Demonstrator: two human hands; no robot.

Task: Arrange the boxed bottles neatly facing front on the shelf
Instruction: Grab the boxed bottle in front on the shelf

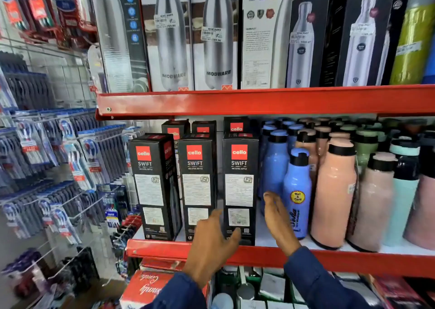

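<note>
Nearest the lens, low in the frame: two dark blue sleeves (313, 282), reaching up toward the middle shelf (329, 259). Left hand (211, 242) at lower centre, fingers spread and loose, thumb tip resting on or just against the lower front of the right-hand boxed bottle (239, 188); whether there is any real pressure cannot be told. Right hand (277, 216) just right of that same box, palm turned inward toward its side, fingers open, not closed on anything, slipped into the gap between box and small blue bottle (297, 193). Both hands flanking the box rather than gripping it.

Outward from there: middle boxed bottle (197, 186) and left boxed bottle (154, 186), all three black with a red logo at the top, upright along the front edge of the shelf at frame centre. Right and middle boxes square to the front; left one turned slightly, showing a side panel. More boxes (176, 129) of the same kind behind, tops only visible.

Judged progress: mostly done, front row standing and lined up. Left to do, probably: final nudge of the right box, straightening of the left one.

Further right, unboxed blue and pink bottles (334, 195); above, upper shelf (259, 101) with taller boxed flasks.
</note>
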